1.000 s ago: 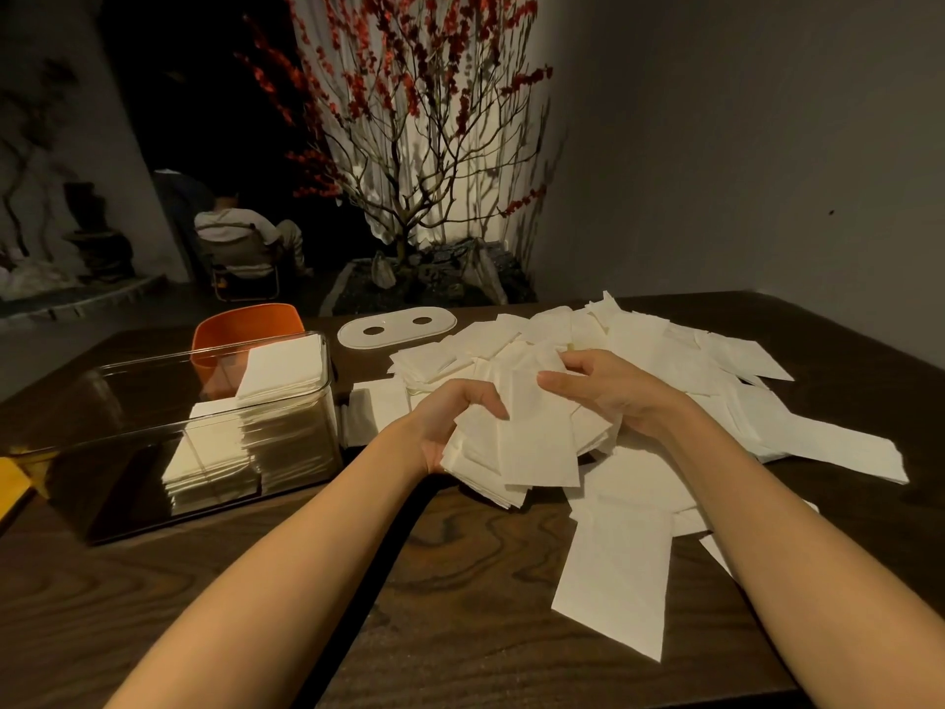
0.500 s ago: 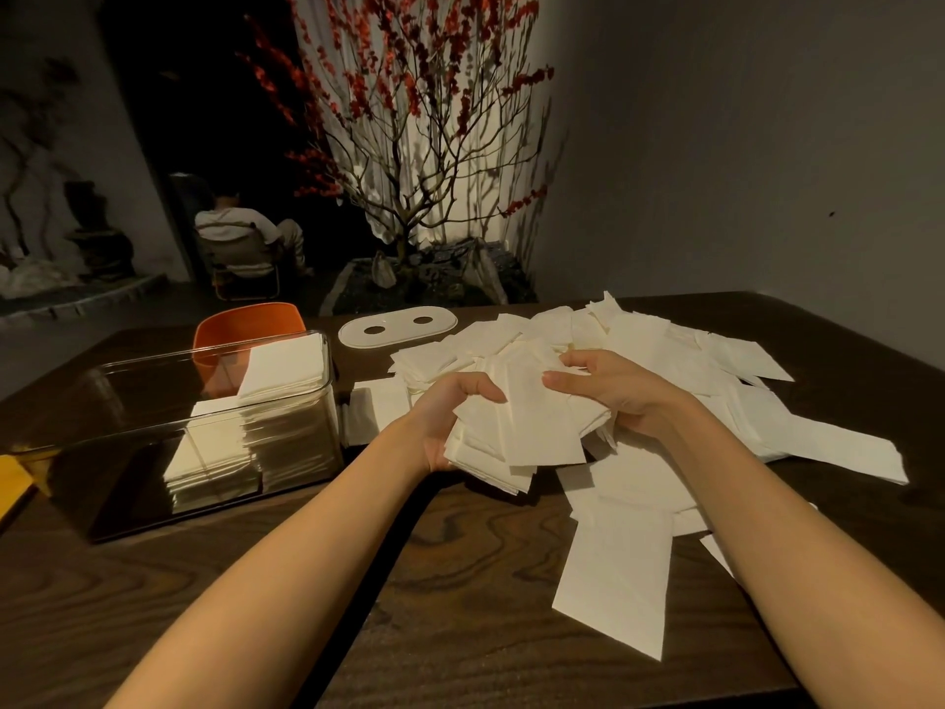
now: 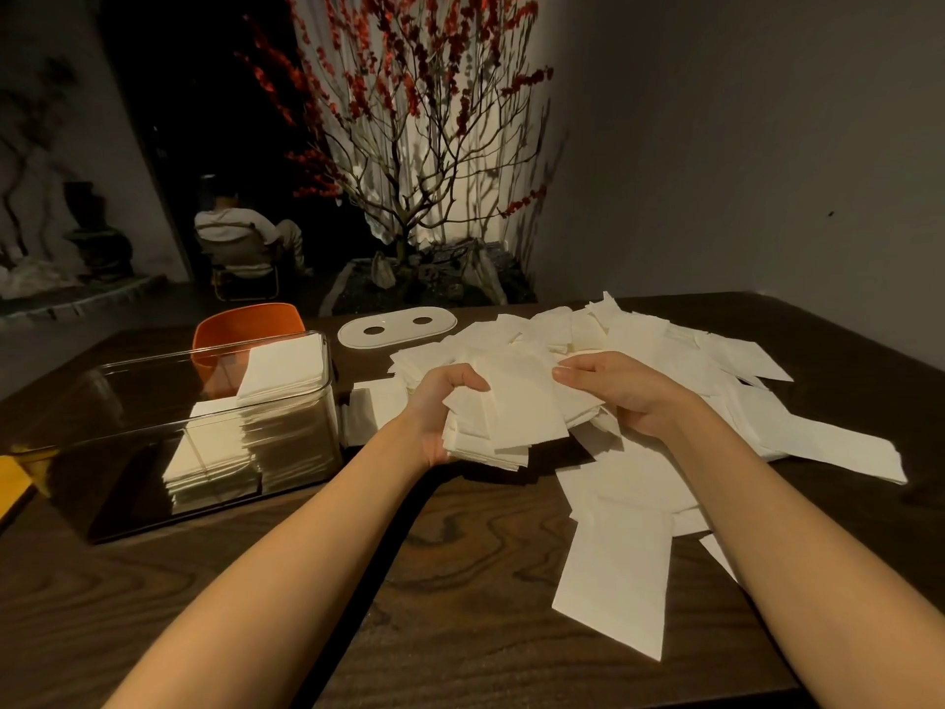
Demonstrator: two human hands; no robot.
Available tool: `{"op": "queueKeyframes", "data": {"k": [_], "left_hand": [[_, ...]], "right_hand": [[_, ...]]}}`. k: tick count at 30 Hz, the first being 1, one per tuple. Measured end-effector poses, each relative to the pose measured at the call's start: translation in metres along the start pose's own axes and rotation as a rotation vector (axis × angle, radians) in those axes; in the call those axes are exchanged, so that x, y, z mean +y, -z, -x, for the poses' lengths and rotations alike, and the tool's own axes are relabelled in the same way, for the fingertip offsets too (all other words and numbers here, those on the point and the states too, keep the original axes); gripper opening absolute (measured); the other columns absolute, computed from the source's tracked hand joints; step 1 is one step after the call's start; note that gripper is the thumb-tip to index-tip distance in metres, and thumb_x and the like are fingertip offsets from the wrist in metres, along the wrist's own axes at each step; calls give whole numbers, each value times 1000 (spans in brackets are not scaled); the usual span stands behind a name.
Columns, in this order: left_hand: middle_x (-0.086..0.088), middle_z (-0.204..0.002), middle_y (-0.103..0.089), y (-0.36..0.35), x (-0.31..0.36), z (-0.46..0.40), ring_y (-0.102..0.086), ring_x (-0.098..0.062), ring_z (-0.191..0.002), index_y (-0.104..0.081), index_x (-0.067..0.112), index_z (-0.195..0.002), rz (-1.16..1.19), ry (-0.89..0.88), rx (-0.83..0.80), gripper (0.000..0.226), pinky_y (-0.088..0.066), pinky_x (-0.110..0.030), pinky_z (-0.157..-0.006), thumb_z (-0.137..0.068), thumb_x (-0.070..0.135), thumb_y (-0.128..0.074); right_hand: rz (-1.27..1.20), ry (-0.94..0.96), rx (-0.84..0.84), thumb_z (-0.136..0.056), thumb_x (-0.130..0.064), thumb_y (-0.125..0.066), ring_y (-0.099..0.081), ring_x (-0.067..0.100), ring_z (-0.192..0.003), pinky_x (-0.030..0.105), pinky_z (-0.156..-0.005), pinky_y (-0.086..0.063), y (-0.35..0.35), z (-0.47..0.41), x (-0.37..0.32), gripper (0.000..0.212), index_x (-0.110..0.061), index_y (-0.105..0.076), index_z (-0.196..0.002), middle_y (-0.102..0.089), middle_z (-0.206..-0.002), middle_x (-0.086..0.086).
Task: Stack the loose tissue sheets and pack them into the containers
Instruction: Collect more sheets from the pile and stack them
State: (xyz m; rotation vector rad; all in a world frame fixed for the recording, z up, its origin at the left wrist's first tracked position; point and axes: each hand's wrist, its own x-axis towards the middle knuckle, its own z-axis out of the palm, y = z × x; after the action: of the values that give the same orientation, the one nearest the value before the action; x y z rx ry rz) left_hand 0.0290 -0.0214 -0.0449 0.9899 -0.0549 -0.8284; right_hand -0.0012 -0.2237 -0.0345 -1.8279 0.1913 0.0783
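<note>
Both hands meet at the centre of the view around a bundle of tissues (image 3: 503, 417). The left hand (image 3: 440, 411) grips the bundle from its 9 o'clock side, fingers curled over the top edge and the palm cupping the lower corner. The right hand (image 3: 621, 394) holds it from the 3 o'clock side, thumb on top and fingers curled underneath, pinching the sheets. The bundle is uneven, its sheets fanned out and its lower edges ragged, and it sits just above the table (image 3: 460, 580).

Behind and to the 3 o'clock side of the hands spreads a loose pile of tissues (image 3: 716, 381), running from 12 o'clock round to 4 o'clock. One long sheet (image 3: 613, 585) lies at 5 o'clock, near the right forearm.

At 9 o'clock stands a clear box (image 3: 204, 432) with no lid on it. Inside, against its right end, are two stacks of tissues (image 3: 266, 422), the far one taller than the near one; the left part of the box shows only the dark bottom. Behind the box at 10 o'clock is an orange tub (image 3: 245, 324), partly hidden by it. At 12 o'clock, beyond the pile, lies a white oval lid (image 3: 396, 325) with two round holes.

Past the table stands a tree with red blossoms (image 3: 409, 120), and a person sits in a chair (image 3: 240, 237) facing away.
</note>
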Motion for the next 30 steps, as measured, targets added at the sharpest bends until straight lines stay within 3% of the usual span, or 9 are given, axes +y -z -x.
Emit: {"op": "queueKeyframes", "data": {"k": [5, 9, 13, 17, 22, 25, 27, 30], "left_hand": [[-15, -124, -58, 0, -1, 0, -56, -32, -115, -49, 16, -120, 48, -46, 55, 45, -55, -33, -66, -74, 17, -54], [-14, -109, -60, -9, -2, 6, -60, -29, -100, -55, 15, -106, -8, -62, 152, 41, -51, -35, -66, -68, 15, -67], [-12, -99, -58, -17, -4, 9, -58, -27, -90, -57, 16, -99, -105, -63, 214, 19, -49, -37, -67, -81, 12, -64], [-12, -100, -60, -15, -5, 6, -59, -28, -92, -57, 17, -102, -157, -30, 232, 24, -51, -38, -70, -81, 9, -65], [-15, -108, -61, -9, -4, 3, -60, -31, -101, -53, 15, -109, -20, -58, 179, 26, -52, -42, -76, -85, 8, -59], [-16, -105, -61, -7, -2, 4, -59, -32, -98, -53, 11, -103, 101, -131, 156, 14, -50, -44, -76, -90, 8, -52], [-17, -116, -58, -3, -2, 2, -57, -34, -108, -51, 12, -109, 218, -190, 143, 19, -50, -47, -80, -89, 11, -50], [-17, -126, -54, -1, -2, 0, -52, -34, -120, -49, 12, -118, 346, -234, 104, 31, -48, -50, -89, -87, 17, -46]], "right_hand": [[-18, 17, 58, -91, -25, -63, -63, 15, -93, 27, -89, -50, -1, -3, 1, 9, -21, -67, -98, -66, -103, -4], [10, 52, 75, -90, -27, -64, -63, 16, -97, 24, -81, -50, -7, -3, 1, 23, -19, -64, -112, -65, -108, -2], [16, 117, 71, -92, -25, -62, -61, 14, -93, 25, -78, -50, -12, -1, 1, 6, -27, -62, -98, -63, -101, -7], [28, 162, 89, -93, -25, -60, -59, 12, -90, 23, -73, -48, -14, 1, -1, 6, -30, -60, -91, -61, -96, -10], [14, 176, 169, -94, -24, -59, -58, 9, -88, 17, -65, -44, -12, -1, 0, 13, -23, -59, -107, -60, -96, -11], [-31, 170, 266, -94, -24, -59, -58, 14, -101, 22, -77, -49, -9, -6, 3, 21, -19, -62, -114, -62, -107, -5], [-51, 146, 347, -94, -25, -59, -54, 17, -109, 28, -86, -48, -8, -9, 5, 26, -19, -61, -119, -58, -120, -3], [-52, 185, 489, -94, -25, -60, -49, 14, -105, 27, -84, -46, -12, -13, 6, 23, -20, -60, -117, -56, -122, -2]]}}
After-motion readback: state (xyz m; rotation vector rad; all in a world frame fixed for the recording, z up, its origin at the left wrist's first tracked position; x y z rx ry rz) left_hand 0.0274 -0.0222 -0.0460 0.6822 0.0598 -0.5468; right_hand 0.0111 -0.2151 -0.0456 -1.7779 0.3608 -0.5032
